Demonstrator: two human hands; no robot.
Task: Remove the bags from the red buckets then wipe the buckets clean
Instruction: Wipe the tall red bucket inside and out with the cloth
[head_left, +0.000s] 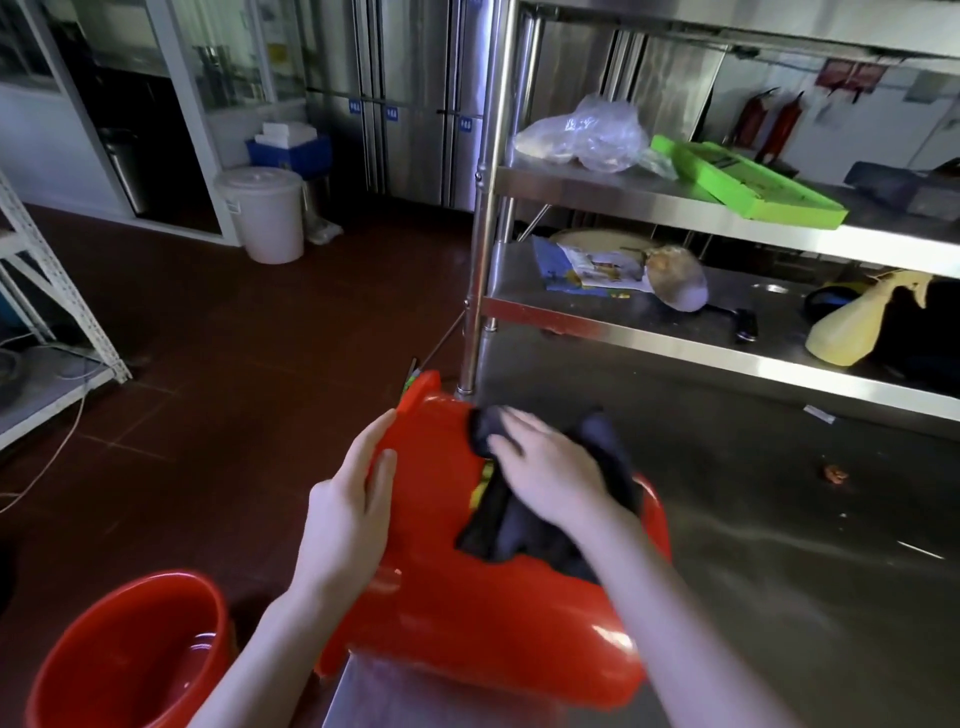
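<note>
Head view: steel worktop at 5 o'clock, red-brown tiled floor at 10; red bucket on its side at 6, left hand flat against it, right hand with straight fingers pressing dark cloth onto it; second red bucket at 7; yellow label unreadable.

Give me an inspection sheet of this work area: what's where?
Surface: steel table, streaked, with a small scrap on it.
Job's things: red bucket lying on its side at the table edge; dark cloth on its wall; second red bucket upright on the floor, no bag seen inside.
Clutter: clear plastic bag, green tray and yellow spray bottle on the shelves.
Hands: left hand flat against the bucket; right hand pressing the cloth.
Cables: pale cable across the floor at left.
Surroundings: white lidded bucket, steel cabinets.
</note>
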